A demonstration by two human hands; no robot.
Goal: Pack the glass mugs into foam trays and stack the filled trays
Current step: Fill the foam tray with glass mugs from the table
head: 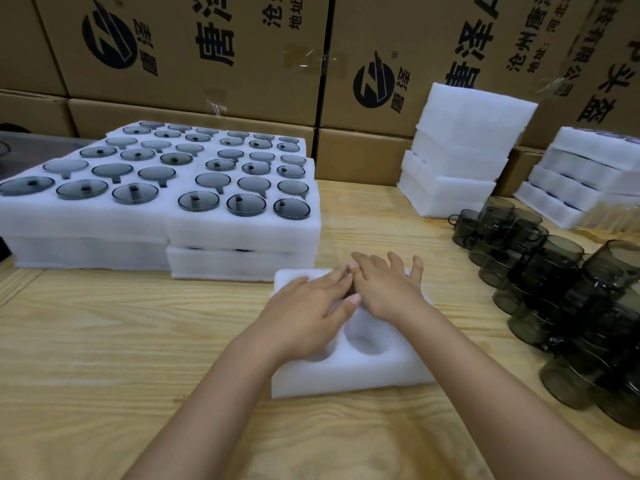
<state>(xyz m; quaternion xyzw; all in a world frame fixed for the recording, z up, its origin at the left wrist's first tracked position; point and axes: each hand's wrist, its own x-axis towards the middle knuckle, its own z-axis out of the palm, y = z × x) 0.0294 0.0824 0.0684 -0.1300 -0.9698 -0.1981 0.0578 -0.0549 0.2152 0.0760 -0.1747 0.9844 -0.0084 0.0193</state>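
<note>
Nearest the lens, two bare forearms reach over the wooden table (104,341) to a single foam tray (346,379) lying flat at centre.

Far left: filled trays (86,220), glass seated in every pocket, stacked two high and set back, evidently to keep the work area free.

Centre: the left hand (308,306) and right hand (388,289) lie flat on the tray's far half, side by side, fingers straight, gripping nothing; judged to be steadying it. The near pocket (363,341) is empty; whether the hands cover a mug cannot be told.

Right: a spare foam stack (460,143) stands against the cartons (207,46), and smoked glass mugs (554,271) are piled within the right hand's reach.
</note>
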